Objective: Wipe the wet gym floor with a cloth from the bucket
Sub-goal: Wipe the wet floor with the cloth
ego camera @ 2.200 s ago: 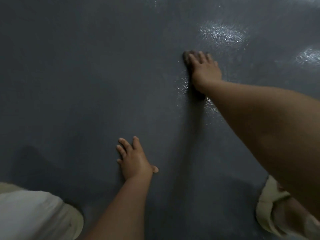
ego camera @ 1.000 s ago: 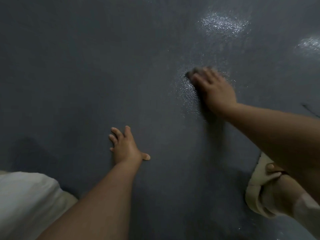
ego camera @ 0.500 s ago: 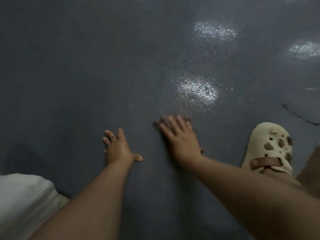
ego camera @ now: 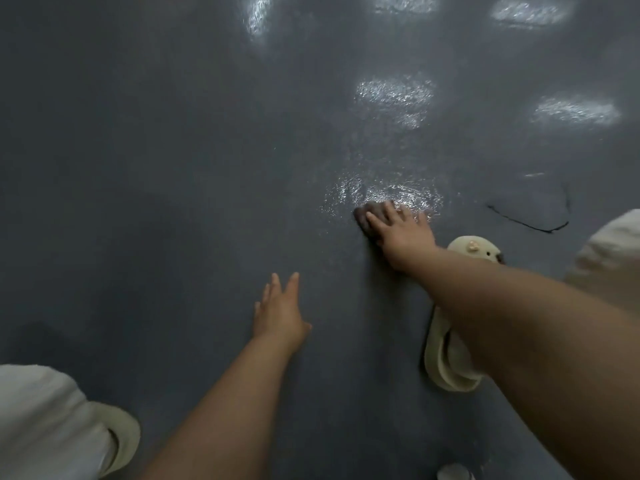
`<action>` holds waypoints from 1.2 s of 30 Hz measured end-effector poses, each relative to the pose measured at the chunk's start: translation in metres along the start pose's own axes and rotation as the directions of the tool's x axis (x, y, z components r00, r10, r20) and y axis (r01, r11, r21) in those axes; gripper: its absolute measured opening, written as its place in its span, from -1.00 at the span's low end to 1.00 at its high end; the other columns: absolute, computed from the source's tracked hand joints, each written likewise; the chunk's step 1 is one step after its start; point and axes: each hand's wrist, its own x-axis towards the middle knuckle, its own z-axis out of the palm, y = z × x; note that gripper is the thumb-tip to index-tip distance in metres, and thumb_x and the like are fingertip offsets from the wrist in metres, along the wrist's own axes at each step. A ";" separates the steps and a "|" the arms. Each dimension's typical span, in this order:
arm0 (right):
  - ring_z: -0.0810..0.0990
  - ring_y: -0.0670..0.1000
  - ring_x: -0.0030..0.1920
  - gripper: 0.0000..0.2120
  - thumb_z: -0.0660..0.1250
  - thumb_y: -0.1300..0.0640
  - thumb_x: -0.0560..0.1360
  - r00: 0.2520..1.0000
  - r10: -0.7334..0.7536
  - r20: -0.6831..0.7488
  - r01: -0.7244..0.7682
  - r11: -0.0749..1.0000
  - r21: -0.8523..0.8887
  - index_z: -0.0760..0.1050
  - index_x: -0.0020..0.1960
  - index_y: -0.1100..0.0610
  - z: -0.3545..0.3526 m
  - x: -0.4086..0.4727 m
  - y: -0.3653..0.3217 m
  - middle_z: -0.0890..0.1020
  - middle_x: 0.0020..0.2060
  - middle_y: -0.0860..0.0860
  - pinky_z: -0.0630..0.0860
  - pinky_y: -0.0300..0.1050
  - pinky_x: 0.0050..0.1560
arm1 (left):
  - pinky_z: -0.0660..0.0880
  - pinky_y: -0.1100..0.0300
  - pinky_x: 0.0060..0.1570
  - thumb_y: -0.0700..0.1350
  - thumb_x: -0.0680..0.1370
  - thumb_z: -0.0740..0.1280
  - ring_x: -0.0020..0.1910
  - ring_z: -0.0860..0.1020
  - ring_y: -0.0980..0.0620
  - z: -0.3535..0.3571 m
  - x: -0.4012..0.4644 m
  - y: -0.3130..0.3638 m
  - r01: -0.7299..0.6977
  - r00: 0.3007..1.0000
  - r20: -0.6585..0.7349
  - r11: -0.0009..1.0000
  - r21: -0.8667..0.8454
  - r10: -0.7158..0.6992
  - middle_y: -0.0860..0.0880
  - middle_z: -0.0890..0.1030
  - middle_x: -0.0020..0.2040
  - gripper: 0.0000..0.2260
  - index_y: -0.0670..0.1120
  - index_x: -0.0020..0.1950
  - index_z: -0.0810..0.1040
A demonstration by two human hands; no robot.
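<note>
Pressing flat, the right hand (ego camera: 403, 233) spreads straight fingers over the dark cloth (ego camera: 363, 216), pinning it to the floor (ego camera: 173, 168) at the wet patch's (ego camera: 391, 195) six o'clock edge. Left hand (ego camera: 278, 315), fingers straight, rests palm-down at the cloth's seven o'clock. A pale clog (ego camera: 450, 355) sits under the right forearm.

the floor (ego camera: 173, 168) looks like dark grey coating, finely grained, matt where dry and glossy with glittering wet patches. the cloth (ego camera: 363, 216) is dark, soft and looks damp. the clog (ego camera: 446, 358) is cream, smooth matt foam or plastic. the trousers (ego camera: 41, 420) are pale woven fabric.
</note>
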 end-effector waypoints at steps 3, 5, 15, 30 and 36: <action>0.03 0.16 0.51 -0.40 0.17 -0.10 0.58 0.999 0.051 0.010 -0.052 0.991 0.122 -0.04 0.53 -0.20 -0.012 -0.006 0.013 -0.02 0.54 0.06 -0.01 0.18 0.46 | 0.04 0.04 0.48 -0.06 0.48 0.42 0.53 -0.03 -0.10 -0.004 -0.013 0.020 -0.040 0.999 0.007 0.999 0.029 0.040 -0.12 -0.12 0.56 -0.17 0.04 0.55 -0.07; 0.17 0.14 0.47 -0.36 0.26 -0.13 0.53 0.998 0.055 -0.007 -0.052 0.978 0.203 0.03 0.51 -0.20 -0.011 -0.025 0.011 0.13 0.51 0.07 0.13 0.12 0.42 | 0.04 0.03 0.48 -0.07 0.49 0.42 0.53 -0.03 -0.11 -0.013 -0.024 0.033 -0.055 0.998 -0.002 0.998 0.037 0.055 -0.12 -0.11 0.56 -0.18 0.04 0.55 -0.07; 0.38 0.20 0.31 -0.59 0.15 0.18 0.53 0.984 0.156 -0.087 -0.107 0.904 0.414 0.40 0.37 0.06 -0.025 -0.145 -0.006 0.39 0.33 0.15 0.37 -0.03 0.24 | 0.05 0.03 0.47 -0.13 0.52 0.36 0.53 -0.02 -0.11 -0.046 -0.109 0.092 -0.151 0.969 -0.167 0.969 0.193 0.184 -0.12 -0.08 0.56 -0.23 0.02 0.56 -0.08; 0.35 0.16 0.33 -0.62 0.16 0.18 0.55 0.909 0.414 -0.053 -0.349 0.824 0.446 0.41 0.36 0.10 -0.049 -0.186 0.045 0.39 0.30 0.13 0.34 -0.03 0.31 | 0.17 0.06 0.38 -0.11 0.53 0.33 0.47 0.12 -0.11 -0.059 -0.107 0.143 -0.288 0.920 -0.234 0.948 0.138 0.314 -0.10 0.10 0.51 -0.40 -0.01 0.50 0.14; 0.33 0.15 0.35 -0.59 0.19 0.20 0.53 0.916 0.401 0.021 -0.369 0.820 0.437 0.36 0.37 0.14 -0.023 -0.160 0.063 0.36 0.32 0.14 0.29 -0.05 0.33 | 0.12 0.05 0.42 -0.07 0.55 0.32 0.50 0.03 -0.14 -0.045 -0.053 0.166 -0.223 0.949 -0.227 0.975 0.008 0.219 -0.15 -0.03 0.54 -0.41 -0.04 0.51 0.12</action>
